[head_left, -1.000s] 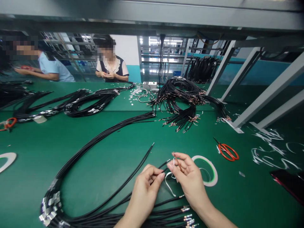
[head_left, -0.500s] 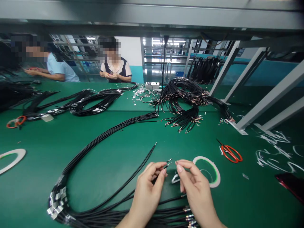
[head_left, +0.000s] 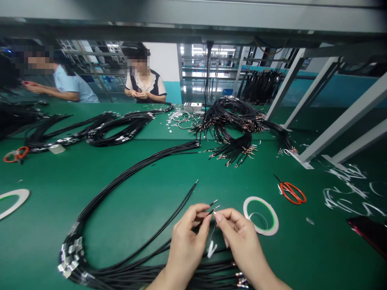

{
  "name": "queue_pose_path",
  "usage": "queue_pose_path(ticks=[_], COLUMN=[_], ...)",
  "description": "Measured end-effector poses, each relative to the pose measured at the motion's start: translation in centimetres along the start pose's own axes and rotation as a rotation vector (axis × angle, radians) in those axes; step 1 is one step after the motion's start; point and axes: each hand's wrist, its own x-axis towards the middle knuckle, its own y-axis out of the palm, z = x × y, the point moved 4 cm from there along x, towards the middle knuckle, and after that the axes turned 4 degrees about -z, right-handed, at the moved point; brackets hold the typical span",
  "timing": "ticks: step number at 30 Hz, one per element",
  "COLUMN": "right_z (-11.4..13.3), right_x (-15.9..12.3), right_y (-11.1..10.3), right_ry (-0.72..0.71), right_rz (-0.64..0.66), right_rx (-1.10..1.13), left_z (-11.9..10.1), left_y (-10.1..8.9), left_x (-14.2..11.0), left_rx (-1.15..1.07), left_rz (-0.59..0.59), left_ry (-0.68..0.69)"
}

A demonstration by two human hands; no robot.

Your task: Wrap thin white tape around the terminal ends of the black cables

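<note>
Within left hand (head_left: 188, 237), black cables (head_left: 212, 204).

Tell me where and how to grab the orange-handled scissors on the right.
Probably best take the scissors by the orange loops, from above and the near right: they lie flat, loops toward that side, dark blades pointing away and left.

The right hand (head_left: 242, 239), earlier held apart, has been brought to the black cables (head_left: 212, 203) pinched by the left hand (head_left: 189, 239) — the white strip (head_left: 212, 249) now dangled between both hands.
</note>
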Motion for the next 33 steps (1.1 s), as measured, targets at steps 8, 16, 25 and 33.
queue_pose_path(ticks=[8,16,25,33], right_z=[-0.3,-0.1,-0.4,0.4], right_x=[0.2,0.0,0.2,-0.2], right_y=[0.1,0.1,0.1,0.0], right_ry=[-0.009,-0.015,-0.013,-0.13], right_rz=[-0.012,-0.027,-0.011,-0.003], right_rx=[0.02,0.022,0.008,-0.068], left_z=[0.2,-0.2,-0.8,0.6], left_y=[0.1,0.3,0.2,0.7], left_x=[-0.3,-0.3,-0.3,-0.2], left_rx=[0.034,0.045,0.03,-0.227], left_rz=[0.005,0.028,0.049,0.072], left_ry=[0.088,0.204,0.291,-0.127])
